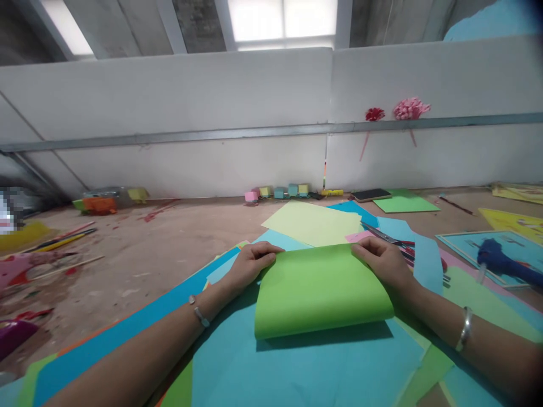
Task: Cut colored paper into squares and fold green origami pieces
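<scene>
Bending a bright green sheet (322,291) at the centre of the frame, the left hand (257,263) pinches its upper left corner between thumb and fingers; the right hand (382,263) pinches the upper right corner; scissors (388,236) lie just beside the right hand; light blue paper (305,373) spreads below.

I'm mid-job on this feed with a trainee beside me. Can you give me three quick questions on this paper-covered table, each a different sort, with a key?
1. True or false: the left hand and the right hand both hold the bright green sheet.

2. Which tool shows just beyond the right hand?
A) a hammer
B) scissors
C) a ruler

3. Fill in the colour: of the two flowers at the metal rail, the larger flower is ____.

Key: 1 true; 2 B; 3 pink.
</scene>
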Motion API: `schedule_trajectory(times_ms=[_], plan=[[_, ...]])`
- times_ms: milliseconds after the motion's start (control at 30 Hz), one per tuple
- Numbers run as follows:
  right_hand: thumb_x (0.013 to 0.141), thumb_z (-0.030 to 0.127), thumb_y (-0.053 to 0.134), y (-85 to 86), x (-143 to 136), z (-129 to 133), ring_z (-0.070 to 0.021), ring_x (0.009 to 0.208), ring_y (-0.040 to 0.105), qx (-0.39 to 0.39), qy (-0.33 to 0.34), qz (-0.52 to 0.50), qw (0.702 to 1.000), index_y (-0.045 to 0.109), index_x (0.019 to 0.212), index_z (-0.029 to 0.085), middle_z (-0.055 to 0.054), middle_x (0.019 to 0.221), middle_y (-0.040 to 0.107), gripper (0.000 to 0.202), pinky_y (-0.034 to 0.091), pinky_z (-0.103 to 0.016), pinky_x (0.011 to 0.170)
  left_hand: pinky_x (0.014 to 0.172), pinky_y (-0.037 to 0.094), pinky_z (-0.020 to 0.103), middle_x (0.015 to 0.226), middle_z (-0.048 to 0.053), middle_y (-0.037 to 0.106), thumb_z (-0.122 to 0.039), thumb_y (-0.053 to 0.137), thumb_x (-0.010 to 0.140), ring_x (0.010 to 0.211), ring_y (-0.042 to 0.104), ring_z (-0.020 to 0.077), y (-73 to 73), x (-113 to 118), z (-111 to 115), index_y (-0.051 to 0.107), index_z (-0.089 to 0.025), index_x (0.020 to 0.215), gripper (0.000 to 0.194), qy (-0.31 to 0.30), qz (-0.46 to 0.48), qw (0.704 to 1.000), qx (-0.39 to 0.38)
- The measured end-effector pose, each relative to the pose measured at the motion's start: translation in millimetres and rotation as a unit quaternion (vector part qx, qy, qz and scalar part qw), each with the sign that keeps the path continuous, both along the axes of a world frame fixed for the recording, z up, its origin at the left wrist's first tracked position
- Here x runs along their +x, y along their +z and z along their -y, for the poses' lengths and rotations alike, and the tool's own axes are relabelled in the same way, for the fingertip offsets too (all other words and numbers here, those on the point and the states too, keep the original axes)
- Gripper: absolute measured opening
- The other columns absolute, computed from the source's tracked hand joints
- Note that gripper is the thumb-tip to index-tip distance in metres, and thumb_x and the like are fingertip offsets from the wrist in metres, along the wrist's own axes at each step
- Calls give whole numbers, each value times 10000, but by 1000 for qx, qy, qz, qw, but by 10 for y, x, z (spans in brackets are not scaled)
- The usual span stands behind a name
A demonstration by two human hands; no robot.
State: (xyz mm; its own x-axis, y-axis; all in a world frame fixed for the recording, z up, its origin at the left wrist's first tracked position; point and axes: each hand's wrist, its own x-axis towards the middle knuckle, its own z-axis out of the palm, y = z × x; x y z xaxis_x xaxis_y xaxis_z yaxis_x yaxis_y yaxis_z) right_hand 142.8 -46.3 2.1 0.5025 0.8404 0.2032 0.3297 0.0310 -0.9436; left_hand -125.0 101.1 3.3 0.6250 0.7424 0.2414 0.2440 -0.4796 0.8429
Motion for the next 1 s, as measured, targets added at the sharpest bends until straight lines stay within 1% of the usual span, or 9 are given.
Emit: schedule_trajectory(times_ms=[133,300,467,533,600,667,733,833,1000], plan=[[655,532,738,-10,9,-1,-158,574,524,7,-4,-20,1000,619,671,185,-14,624,594,367,417,-286,523,716,476,304,833,56,727,-333,585,767,771,607,197,4,6,-11,767,-165,893,278,18,-12,999,42],[656,552,732,-13,21,-3,-162,571,520,12,-10,-13,1000,634,687,187,-27,636,604,379,418,-283,502,702,480,299,817,58,729,-317,585,766,757,611,194,12,30,-1,768,-167,868,257,24,-18,998,50],[690,490,700,-9,-1,5,-167,597,523,9,-8,13,1000,626,679,190,-33,650,599,309,422,-279,514,713,478,300,795,55,714,-288,572,750,778,621,200,28,42,7,754,-166,826,232,40,-34,998,43],[693,490,684,-27,4,0,-166,591,516,10,-4,38,999,617,659,190,-32,636,595,309,416,-280,514,659,460,289,760,50,698,-272,557,741,734,612,193,33,46,23,739,-168,803,219,52,-55,997,35],[704,490,663,-50,22,-10,-168,586,519,7,-2,71,997,613,649,191,-30,622,597,308,409,-282,516,579,412,275,669,27,648,-247,543,725,638,572,173,43,53,56,717,-171,794,203,61,-85,994,29],[724,477,634,-62,45,-18,-169,575,516,0,1,131,991,614,633,195,-30,604,604,297,395,-287,523,536,356,263,581,-15,562,-208,546,693,560,509,151,64,60,103,678,-177,799,172,62,-118,991,31],[744,448,608,-56,63,-19,-166,565,511,-11,14,209,978,620,619,202,-26,593,614,277,382,-295,544,530,321,255,553,-47,502,-167,554,655,538,465,140,102,64,154,620,-189,785,148,53,-151,986,42],[764,415,584,-37,68,-12,-160,546,504,-24,52,291,955,623,617,211,-16,583,623,254,365,-300,567,538,293,254,566,-51,493,-126,550,620,557,449,142,173,58,210,546,-205,716,124,29,-203,977,60],[786,386,564,-82,53,-9,-170,574,524,-52,100,337,935,617,635,216,-22,609,639,233,352,-294,576,548,293,254,573,-36,511,-124,538,618,569,452,149,243,40,221,546,-210,639,89,-6,-271,960,71]])
